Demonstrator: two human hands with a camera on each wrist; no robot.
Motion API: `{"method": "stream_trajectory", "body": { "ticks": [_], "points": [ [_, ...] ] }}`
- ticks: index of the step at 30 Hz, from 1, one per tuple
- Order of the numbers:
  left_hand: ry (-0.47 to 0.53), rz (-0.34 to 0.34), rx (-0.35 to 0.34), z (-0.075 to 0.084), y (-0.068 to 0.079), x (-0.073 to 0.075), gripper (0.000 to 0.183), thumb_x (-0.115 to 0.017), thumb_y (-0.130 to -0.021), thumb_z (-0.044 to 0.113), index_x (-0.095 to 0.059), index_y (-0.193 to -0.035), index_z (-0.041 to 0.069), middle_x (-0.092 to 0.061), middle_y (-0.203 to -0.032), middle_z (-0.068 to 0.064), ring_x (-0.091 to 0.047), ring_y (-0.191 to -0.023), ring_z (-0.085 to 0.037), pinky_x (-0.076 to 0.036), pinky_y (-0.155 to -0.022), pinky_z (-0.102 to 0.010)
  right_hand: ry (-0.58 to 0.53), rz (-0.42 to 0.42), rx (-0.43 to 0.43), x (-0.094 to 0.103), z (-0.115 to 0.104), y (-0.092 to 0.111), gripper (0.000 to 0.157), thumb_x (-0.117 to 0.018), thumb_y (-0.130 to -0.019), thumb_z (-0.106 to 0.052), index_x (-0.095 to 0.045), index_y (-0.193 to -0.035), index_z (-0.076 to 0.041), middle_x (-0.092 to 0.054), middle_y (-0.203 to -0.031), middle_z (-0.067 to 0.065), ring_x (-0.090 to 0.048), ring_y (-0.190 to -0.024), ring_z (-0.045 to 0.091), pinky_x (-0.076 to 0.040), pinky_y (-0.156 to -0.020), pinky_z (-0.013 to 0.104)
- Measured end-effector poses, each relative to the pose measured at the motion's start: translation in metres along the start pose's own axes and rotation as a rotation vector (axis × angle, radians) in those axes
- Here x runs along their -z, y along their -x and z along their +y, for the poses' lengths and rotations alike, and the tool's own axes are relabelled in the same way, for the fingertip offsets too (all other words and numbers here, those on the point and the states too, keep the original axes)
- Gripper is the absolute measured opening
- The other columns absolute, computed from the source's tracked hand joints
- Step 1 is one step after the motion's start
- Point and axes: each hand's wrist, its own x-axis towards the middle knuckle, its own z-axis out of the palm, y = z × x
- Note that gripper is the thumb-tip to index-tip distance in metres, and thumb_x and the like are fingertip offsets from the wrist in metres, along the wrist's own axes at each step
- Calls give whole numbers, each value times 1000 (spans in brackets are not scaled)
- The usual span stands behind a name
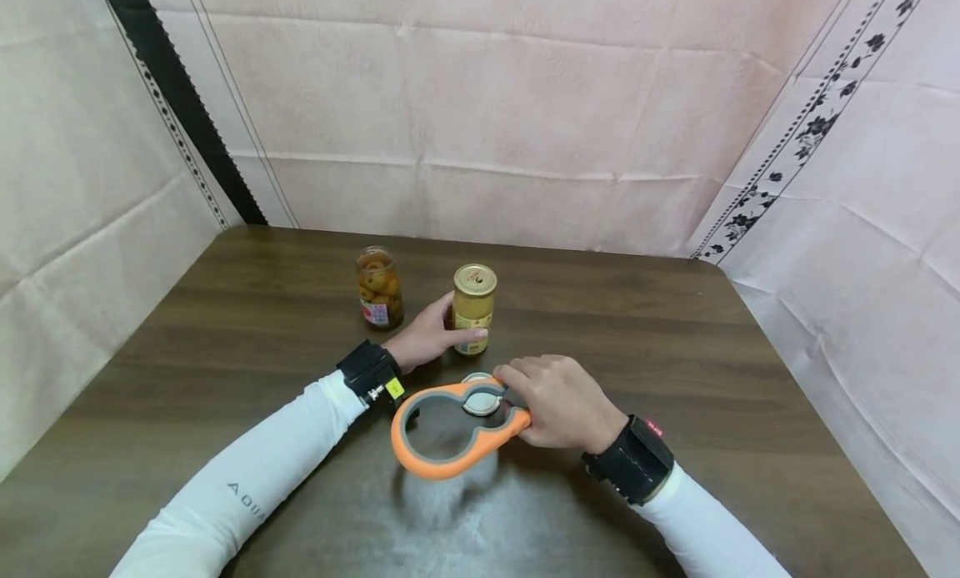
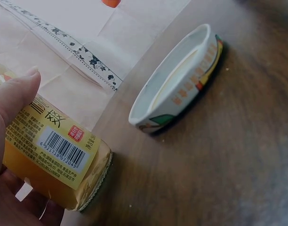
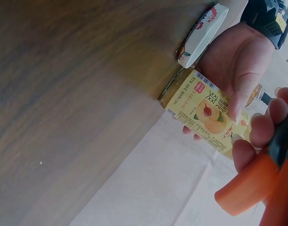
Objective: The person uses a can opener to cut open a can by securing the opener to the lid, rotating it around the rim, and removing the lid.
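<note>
My left hand (image 1: 431, 338) grips a glass jar (image 1: 474, 307) with a gold lid and a yellow peach label, thumb across its front. The jar stands upright on the table, and its barcode (image 2: 64, 149) faces the left wrist view. In my right hand (image 1: 562, 399) is an orange and grey jar opener (image 1: 442, 469), its fingers curled round the handles and the rounded opening pointing left. A loose white jar lid (image 2: 170, 84) lies upturned on the table with its printed side wall showing. From above, the opener partly covers this lid.
An uncovered glass jar of fruit (image 1: 380, 288) stands left of the gripped jar, behind my left wrist. The brown wooden table (image 1: 675, 353) runs back to pale cloth hangings (image 1: 510, 103), which rise at the back and both sides.
</note>
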Motion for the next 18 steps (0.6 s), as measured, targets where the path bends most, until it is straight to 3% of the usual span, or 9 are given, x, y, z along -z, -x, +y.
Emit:
{"method": "stream_trajectory", "body": {
  "ticks": [18],
  "points": [
    [4,-1,3,1,7,3,66,-75,-93,36,-42,-147,21,-57,-141,-8,-55,-131,-28,-46,-110,-50,14,-30,5,-1,0,0,36,-77,-78,-28,-68,-110,-14,-66,-82,-6,-60,-66,8,-53,-60,26]
  ]
}}
